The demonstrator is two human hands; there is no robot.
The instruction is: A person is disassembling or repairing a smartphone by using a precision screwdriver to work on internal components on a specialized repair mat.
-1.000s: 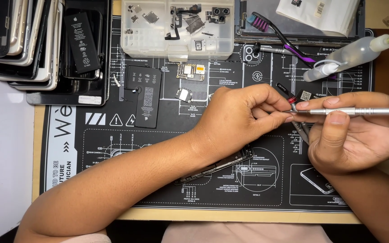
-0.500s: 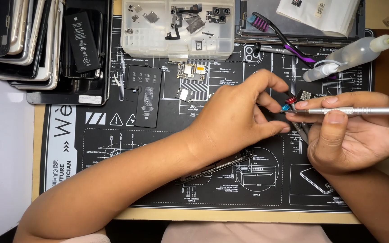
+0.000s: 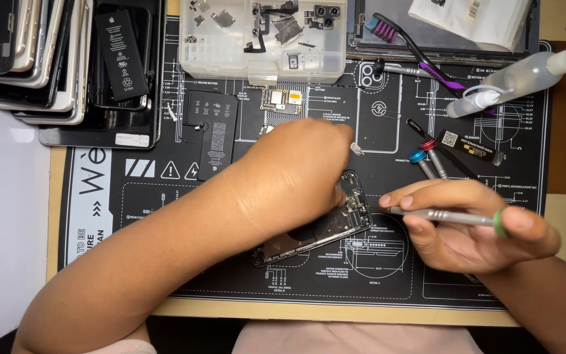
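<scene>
Mat (image 3: 132,216) spread over worktop (image 3: 8,216), filling mid frame. Phone stack (image 3: 40,59) at upper left, battery (image 3: 120,52) on top. Parts tray (image 3: 270,39) at top centre; board (image 3: 281,100) just below it. Bottle (image 3: 512,82) at upper right, brush (image 3: 420,49) to its left. Phone frame (image 3: 325,226) at centre, under left hand (image 3: 296,177). Right hand (image 3: 473,229) at lower right, screwdriver (image 3: 447,215) in its grip, pointing left at frame.

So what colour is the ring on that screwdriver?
Green, on the screwdriver in the right hand; head view.
</scene>
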